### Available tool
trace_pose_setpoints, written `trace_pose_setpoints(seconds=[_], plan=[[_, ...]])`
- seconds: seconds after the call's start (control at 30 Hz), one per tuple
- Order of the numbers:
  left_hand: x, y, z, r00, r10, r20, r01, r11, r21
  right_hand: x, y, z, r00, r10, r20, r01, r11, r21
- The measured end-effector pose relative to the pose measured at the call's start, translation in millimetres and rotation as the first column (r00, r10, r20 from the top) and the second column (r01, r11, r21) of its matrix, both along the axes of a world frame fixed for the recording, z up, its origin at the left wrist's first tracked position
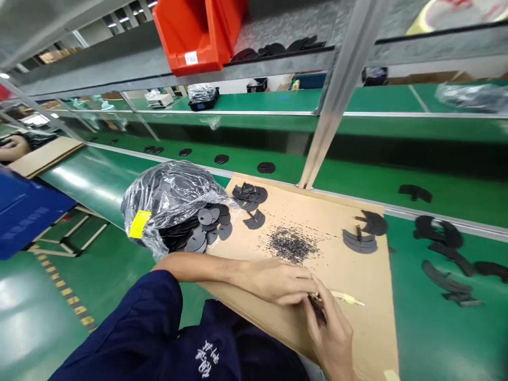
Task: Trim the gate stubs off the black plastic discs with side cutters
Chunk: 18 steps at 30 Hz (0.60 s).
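Both my hands meet near the front edge of a brown cardboard sheet (329, 254). My left hand (278, 280) lies knuckles up, fingers curled round a small dark piece (316, 307) that is mostly hidden. My right hand (331, 338) comes up from below and pinches a thin pale pointed tool (349, 299) against that piece. A heap of tiny black bits (291, 244) lies just beyond my hands. A clear plastic bag (170, 203) with a yellow label spills black flat discs (210, 225) at the left.
Small stacks of black cut pieces (250, 194) and curved pieces (361, 239) rest on the cardboard. More black parts (448, 254) lie on the green belt (436, 338) at right. A metal post (337, 100) rises behind. An orange bin (194, 34) sits overhead, a blue box (24, 217) at left.
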<state>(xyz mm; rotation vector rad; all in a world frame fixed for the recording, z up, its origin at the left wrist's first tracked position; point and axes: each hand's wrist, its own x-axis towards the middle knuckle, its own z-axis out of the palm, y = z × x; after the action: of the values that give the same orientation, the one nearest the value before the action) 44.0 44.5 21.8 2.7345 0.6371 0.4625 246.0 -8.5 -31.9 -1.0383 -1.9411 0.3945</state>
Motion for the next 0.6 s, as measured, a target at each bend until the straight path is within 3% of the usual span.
trace_pose_setpoints(seconds=[0.07,0.13,0.2,0.27,0.33,0.4,0.53,0.6], plan=[[-31,-14,-7.6,0.984,0.177,0.005,-0.177,0.984,-0.014,-5,0,-3.6,0.998,0.048,-0.032,-0.049,0.998,-0.039],[-70,-18,-9.1,0.882,0.463,-0.089,-0.462,0.886,0.037,-5,-1,-6.2,0.996,0.047,-0.076,-0.056,0.991,-0.125],[-111,-17,-5.7,0.645,0.738,-0.198,-0.726,0.673,0.143,-4,-1,-8.0,0.993,-0.006,-0.121,-0.024,0.969,-0.245],[-148,-16,-0.9,0.424,0.870,-0.252,-0.846,0.480,0.232,-4,1,-10.2,0.983,-0.078,-0.163,0.014,0.933,-0.360],[-173,-18,2.4,0.247,0.921,-0.301,-0.889,0.339,0.307,-6,3,-13.0,0.970,-0.121,-0.212,0.013,0.892,-0.452],[-189,-23,3.0,0.181,0.928,-0.325,-0.898,0.290,0.329,-9,5,-16.3,0.956,-0.130,-0.261,-0.021,0.863,-0.505],[-203,-39,0.5,0.213,0.911,-0.353,-0.916,0.312,0.253,-10,-2,-22.8,0.946,-0.137,-0.295,-0.036,0.858,-0.513],[-203,-46,-3.0,0.248,0.927,-0.280,-0.938,0.302,0.169,-7,-13,-28.6,0.951,-0.135,-0.277,-0.029,0.856,-0.517]])
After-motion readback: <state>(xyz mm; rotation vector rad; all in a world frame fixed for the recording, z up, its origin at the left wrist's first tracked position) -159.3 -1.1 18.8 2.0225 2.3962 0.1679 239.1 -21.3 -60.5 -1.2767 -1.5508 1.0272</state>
